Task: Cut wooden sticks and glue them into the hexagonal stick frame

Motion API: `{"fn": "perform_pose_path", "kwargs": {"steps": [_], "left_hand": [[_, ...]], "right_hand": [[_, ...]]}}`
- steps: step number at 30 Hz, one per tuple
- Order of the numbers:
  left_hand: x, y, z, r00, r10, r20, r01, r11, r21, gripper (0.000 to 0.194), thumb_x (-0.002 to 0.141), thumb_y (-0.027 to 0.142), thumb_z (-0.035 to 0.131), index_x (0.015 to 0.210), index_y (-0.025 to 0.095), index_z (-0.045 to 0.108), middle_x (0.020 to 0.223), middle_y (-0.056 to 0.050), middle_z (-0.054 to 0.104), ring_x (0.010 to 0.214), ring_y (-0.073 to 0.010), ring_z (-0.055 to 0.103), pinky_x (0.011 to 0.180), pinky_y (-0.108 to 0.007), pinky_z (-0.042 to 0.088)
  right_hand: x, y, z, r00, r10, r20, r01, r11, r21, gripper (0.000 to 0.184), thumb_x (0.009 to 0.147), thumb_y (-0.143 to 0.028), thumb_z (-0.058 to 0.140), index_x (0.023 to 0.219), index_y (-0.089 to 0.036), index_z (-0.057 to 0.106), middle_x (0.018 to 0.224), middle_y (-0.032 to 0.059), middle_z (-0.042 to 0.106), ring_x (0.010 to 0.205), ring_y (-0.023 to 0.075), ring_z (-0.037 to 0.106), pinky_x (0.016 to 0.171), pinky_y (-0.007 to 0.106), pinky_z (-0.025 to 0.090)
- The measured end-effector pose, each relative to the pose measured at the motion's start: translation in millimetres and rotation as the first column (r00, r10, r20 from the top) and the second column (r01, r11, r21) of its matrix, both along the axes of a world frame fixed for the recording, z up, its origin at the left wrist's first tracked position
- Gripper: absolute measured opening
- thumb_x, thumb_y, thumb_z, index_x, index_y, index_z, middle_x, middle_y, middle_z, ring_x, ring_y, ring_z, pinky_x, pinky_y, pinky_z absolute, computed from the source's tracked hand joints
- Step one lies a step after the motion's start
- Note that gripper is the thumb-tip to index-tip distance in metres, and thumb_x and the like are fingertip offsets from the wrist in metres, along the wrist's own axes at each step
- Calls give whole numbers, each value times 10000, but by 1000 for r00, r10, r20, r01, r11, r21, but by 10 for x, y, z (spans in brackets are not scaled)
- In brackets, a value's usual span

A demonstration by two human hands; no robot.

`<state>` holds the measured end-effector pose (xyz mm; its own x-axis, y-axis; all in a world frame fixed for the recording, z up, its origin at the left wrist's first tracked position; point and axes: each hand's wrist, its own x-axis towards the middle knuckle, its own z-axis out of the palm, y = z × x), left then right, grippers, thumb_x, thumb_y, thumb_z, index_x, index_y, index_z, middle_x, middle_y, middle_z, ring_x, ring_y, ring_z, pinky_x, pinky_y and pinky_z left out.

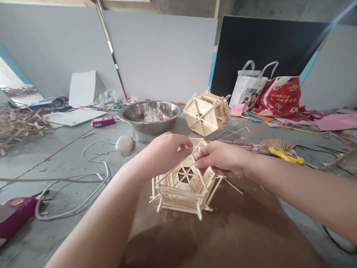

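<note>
A hexagonal frame of stacked thin wooden sticks [178,191] rests on a brown surface in front of me, with crossing sticks at its inner base. My left hand [167,154] is over its far left side, fingers bent with a small gap between the tips and nothing visible in them. Over the right side, my right hand [219,158] pinches a thin wooden stick [202,179] that slants across the frame's top. The fingers partly hide the far rim. Behind the hands stands a second stick structure [202,115], tilted, with a spoked hexagonal face.
A steel basin [150,126] holding packets stands at the back. A whitish round object [124,144] and a grey cord [104,171] lie left, near a purple hair dryer-like tool [21,212]. A yellow tool [287,154], bags [281,96] and a stick pile [19,126] surround the area.
</note>
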<state>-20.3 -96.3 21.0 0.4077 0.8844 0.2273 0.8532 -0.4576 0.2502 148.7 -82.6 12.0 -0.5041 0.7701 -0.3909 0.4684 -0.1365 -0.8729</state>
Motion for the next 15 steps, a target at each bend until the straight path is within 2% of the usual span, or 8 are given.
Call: {"fn": "perform_pose_path", "kwargs": {"steps": [4,9,12,15], "left_hand": [[-54,37,-62,992,-46,-115,53,997,55,238,757,271,406,892,221,596,868,-7,624,879,-169,518,745,-292,375],[-87,18,-53,982,-76,-174,87,995,57,269,756,192,369,909,211,590,883,-22,617,889,-168,505,763,-288,362],[-111,8,-53,982,-38,-184,49,997,53,274,763,198,354,901,223,589,854,-18,619,826,-158,518,708,-272,370],[-130,19,-71,980,4,-200,-10,999,-31,269,773,271,355,904,258,590,829,-8,625,707,-148,538,590,-252,368]], "right_hand": [[-52,-26,-17,1000,10,25,-9,1000,-17,91,696,-160,543,609,-137,532,511,-26,581,239,-1,258,249,151,136],[-84,-19,-39,997,15,78,-16,1000,9,93,682,-167,538,595,-135,541,538,-17,584,227,4,290,233,154,150],[-98,-8,-68,996,9,86,-10,1000,15,91,667,-162,540,579,-139,534,530,-16,582,225,11,307,231,157,162],[-106,-2,-88,995,19,94,-21,1000,15,82,662,-157,534,583,-140,544,526,-18,580,220,11,302,228,160,154]]}}
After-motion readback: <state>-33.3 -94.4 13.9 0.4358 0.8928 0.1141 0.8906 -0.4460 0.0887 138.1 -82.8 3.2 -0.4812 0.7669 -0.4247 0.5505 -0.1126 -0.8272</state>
